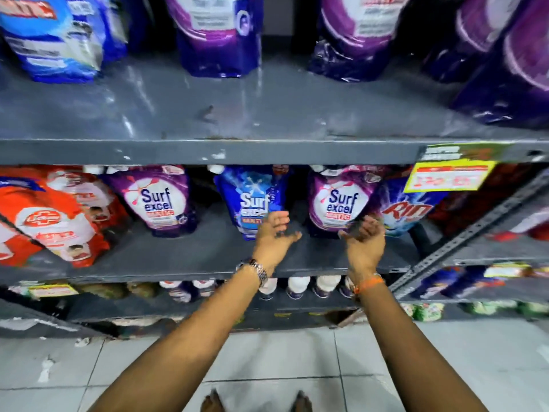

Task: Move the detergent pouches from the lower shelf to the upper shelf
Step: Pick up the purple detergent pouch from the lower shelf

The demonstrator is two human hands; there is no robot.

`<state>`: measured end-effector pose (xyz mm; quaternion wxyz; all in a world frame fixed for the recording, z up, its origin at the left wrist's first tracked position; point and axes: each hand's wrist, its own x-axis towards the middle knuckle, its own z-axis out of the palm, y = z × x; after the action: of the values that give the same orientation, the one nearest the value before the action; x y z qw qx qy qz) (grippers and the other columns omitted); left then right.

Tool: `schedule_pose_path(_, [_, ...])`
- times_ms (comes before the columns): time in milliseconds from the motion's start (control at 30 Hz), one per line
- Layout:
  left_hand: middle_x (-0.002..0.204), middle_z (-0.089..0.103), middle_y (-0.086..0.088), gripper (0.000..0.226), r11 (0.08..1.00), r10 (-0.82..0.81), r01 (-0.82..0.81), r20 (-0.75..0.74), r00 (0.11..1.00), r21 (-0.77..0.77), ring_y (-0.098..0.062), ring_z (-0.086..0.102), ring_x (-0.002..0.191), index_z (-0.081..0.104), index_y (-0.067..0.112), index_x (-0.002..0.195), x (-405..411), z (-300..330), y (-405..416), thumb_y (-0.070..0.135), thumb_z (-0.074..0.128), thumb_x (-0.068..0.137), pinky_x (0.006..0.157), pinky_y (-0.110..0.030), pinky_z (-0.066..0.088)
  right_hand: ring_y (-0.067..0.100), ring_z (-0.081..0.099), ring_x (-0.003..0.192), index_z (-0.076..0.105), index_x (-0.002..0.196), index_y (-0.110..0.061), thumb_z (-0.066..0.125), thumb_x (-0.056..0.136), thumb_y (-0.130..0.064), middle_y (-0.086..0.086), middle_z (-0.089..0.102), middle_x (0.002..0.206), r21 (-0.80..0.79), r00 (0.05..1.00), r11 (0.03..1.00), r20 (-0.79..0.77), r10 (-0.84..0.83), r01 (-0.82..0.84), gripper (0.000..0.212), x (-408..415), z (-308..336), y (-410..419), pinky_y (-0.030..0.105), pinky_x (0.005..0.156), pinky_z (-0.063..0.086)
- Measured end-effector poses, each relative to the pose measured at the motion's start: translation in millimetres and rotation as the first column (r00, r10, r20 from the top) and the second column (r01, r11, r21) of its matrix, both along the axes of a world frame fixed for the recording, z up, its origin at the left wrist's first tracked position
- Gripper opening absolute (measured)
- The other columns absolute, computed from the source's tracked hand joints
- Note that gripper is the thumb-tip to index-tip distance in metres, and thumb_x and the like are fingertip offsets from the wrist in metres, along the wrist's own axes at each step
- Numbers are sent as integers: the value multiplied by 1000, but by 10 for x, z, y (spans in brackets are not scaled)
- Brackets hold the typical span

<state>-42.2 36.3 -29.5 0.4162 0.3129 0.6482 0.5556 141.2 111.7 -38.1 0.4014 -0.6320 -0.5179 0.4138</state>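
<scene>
On the lower shelf [190, 260] stand a purple Surf Excel pouch [157, 200], a blue Surf Excel pouch [252, 194] and a second purple Surf Excel pouch [338, 197]. My left hand [274, 236] is open, fingers apart, just in front of the blue pouch's lower right corner. My right hand [364, 237] has curled fingers at the lower right edge of the second purple pouch; whether it grips the pouch is unclear. The upper shelf [237, 114] holds purple pouches [214, 34] and a blue pouch [56, 37] along its back.
Red-and-white pouches [53, 218] fill the lower shelf's left. A blue Rin pouch [407, 206] stands right of my right hand. A yellow price tag [448, 176] hangs from the upper shelf edge. Bottles [297, 285] sit on the shelf below. Another rack [487, 233] adjoins at right.
</scene>
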Motion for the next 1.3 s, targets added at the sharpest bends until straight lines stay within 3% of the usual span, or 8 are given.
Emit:
schedule_pose_path(100, [135, 49, -12, 82, 993, -84, 78, -74, 994, -86, -24, 48, 125, 37, 7, 142, 203, -36, 326, -2, 81, 73, 105, -35, 46, 8, 57, 113, 40, 114, -45, 84, 66, -8, 10, 53, 137, 6, 974, 975, -33, 223, -222, 75, 160, -107, 266, 26, 107, 42])
schedule_pose_path(167, [138, 47, -8, 96, 989, -137, 124, -176, 975, -85, -23, 46, 129, 31, 11, 145, 249, -113, 499, 2, 84, 65, 113, -45, 41, 30, 52, 132, 36, 141, -22, 81, 62, 1, 19, 46, 149, 52, 928, 937, -128, 351, -347, 94, 179, -197, 388, 42, 110, 44])
schedule_pose_path(233, [144, 46, -9, 103, 979, -198, 174, -281, 939, -108, -22, 45, 132, 27, 11, 147, 283, -204, 628, 5, 85, 62, 116, -44, 37, 23, 57, 125, 28, 147, -3, 75, 65, 16, 17, 51, 142, 89, 893, 899, -109, 437, -429, 97, 208, -166, 469, 33, 105, 50])
schedule_pose_path(300, [148, 44, -10, 108, 971, -235, 205, -335, 912, -124, -18, 42, 132, 24, 10, 149, 318, -252, 705, 4, 88, 62, 118, -37, 34, 10, 59, 114, 31, 145, -6, 71, 70, 22, 7, 56, 132, 43, 874, 877, -72, 481, -479, 90, 215, -101, 535, 22, 100, 52])
schedule_pose_path(600, [138, 59, -5, 96, 990, -142, 123, -383, 913, -74, -22, 56, 128, 41, 15, 143, 347, -429, 648, 12, 90, 60, 110, -45, 46, 23, 54, 129, 41, 141, -11, 75, 78, 8, 7, 58, 136, 74, 875, 874, -23, 484, -481, 74, 229, -156, 464, 40, 111, 46])
schedule_pose_path(833, [132, 61, -1, 82, 992, -123, 115, -281, 952, -44, -19, 57, 125, 47, 18, 132, 159, -493, -71, 10, 89, 61, 108, -45, 48, 19, 61, 124, 47, 131, -32, 74, 78, 10, 3, 64, 132, 120, 858, 871, -154, 490, -476, 72, 26, -244, -233, 44, 106, 52])
schedule_pose_path(933, [127, 67, -3, 83, 996, -92, 82, -312, 946, -45, -22, 64, 120, 50, 24, 127, -162, -562, -442, 31, 87, 53, 99, -50, 54, 17, 63, 122, 49, 128, -36, 75, 78, 7, -1, 65, 129, 115, 842, 859, -168, 513, -500, 72, -227, -259, -545, 47, 104, 53])
schedule_pose_path(1300, [121, 67, -2, 78, 992, 96, -118, -371, 924, -37, -24, 64, 118, 50, 26, 122, -1815, -281, -1583, 13, 87, 55, 100, -49, 54, 22, 63, 125, 54, 128, -38, 84, 69, -15, 3, 66, 133, 203, 710, 737, -200, 675, -644, 70, -2035, -183, -1291, 54, 103, 51])
